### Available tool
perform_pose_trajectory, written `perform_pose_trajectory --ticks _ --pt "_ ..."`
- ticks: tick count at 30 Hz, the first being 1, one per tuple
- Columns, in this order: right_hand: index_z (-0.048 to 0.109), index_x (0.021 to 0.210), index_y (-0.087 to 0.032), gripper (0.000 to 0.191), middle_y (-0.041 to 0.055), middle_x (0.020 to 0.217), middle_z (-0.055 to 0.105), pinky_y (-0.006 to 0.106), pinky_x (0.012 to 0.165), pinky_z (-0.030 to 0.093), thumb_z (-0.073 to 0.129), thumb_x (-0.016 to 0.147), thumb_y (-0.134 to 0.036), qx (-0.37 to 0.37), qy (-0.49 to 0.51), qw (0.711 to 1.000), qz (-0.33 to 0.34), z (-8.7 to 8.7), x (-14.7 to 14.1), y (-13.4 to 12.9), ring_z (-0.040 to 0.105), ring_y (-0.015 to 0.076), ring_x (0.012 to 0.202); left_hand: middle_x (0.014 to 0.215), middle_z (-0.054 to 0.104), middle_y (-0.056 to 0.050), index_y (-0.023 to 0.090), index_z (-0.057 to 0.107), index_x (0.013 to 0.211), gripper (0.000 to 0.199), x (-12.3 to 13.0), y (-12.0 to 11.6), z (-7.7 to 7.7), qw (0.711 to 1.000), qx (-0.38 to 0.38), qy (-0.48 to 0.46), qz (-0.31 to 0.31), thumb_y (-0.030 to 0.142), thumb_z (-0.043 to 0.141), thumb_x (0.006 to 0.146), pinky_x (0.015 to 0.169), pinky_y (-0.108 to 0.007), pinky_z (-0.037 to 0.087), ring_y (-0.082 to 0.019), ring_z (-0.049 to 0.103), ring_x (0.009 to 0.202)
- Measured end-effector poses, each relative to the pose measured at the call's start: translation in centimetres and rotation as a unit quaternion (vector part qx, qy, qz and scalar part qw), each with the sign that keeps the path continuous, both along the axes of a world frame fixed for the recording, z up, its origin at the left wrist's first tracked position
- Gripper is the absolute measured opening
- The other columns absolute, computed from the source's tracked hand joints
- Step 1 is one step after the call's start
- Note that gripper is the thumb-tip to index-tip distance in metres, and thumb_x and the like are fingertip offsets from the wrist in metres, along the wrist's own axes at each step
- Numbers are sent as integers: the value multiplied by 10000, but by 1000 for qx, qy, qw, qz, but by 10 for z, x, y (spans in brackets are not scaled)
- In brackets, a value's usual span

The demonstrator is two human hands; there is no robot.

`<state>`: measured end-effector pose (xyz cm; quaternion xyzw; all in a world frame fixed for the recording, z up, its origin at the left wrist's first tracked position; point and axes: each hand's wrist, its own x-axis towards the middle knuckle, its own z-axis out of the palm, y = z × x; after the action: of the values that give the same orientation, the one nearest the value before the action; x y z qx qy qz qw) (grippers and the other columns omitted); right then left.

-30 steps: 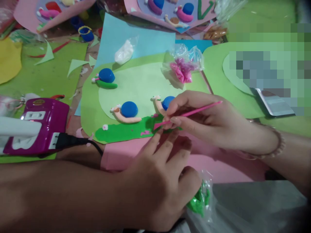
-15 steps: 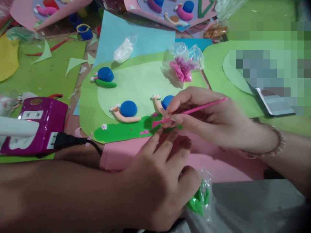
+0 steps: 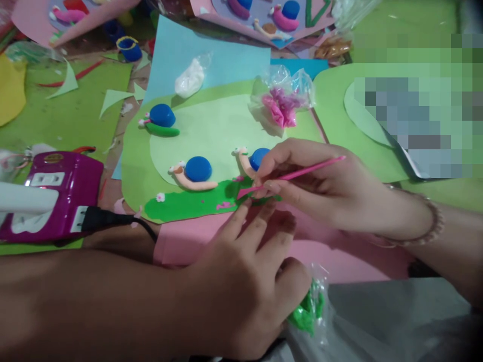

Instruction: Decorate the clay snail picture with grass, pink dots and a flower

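Note:
My right hand [image 3: 313,181] pinches a pink clay modelling tool [image 3: 298,172], its flat tip against the dark green clay strip [image 3: 181,203] along the lower edge of a light green card [image 3: 136,151]. By that edge, my left hand [image 3: 260,266] lies with its fingers stretched out and apart, fingertips near the tool tip. Pink bits of clay [image 3: 225,205] dot the strip. A clay snail with a blue shell [image 3: 198,169] sits just above it. Another snail [image 3: 245,160] is partly hidden by my right hand. A third snail [image 3: 162,116] has a green body.
Bags of pink clay [image 3: 279,108] and white clay [image 3: 189,78] lie on and above the card. A bag of green clay [image 3: 309,306] is beside my left hand. At left stands a purple glossy device [image 3: 85,176] with a black plug [image 3: 103,219]. Paper scraps [image 3: 115,99] litter the table.
The tool's handle has dipped slightly and shifted left with my right hand. My left hand has hardly moved; the whole view slides a little left.

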<state>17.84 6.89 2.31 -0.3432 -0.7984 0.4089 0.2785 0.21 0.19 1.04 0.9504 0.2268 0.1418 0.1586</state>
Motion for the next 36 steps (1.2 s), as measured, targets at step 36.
perform_pose_trajectory --ticks 36 --pt "561 917 -187 110 21 850 621 223 582 519 525 819 -151 -48 -24 998 -38 -2 1 0 623 125 741 1252 513 -232 141 522 847 161 0 -3 -1 1000 6 8 11 262 450 768 974 -614 305 -377 514 1108"
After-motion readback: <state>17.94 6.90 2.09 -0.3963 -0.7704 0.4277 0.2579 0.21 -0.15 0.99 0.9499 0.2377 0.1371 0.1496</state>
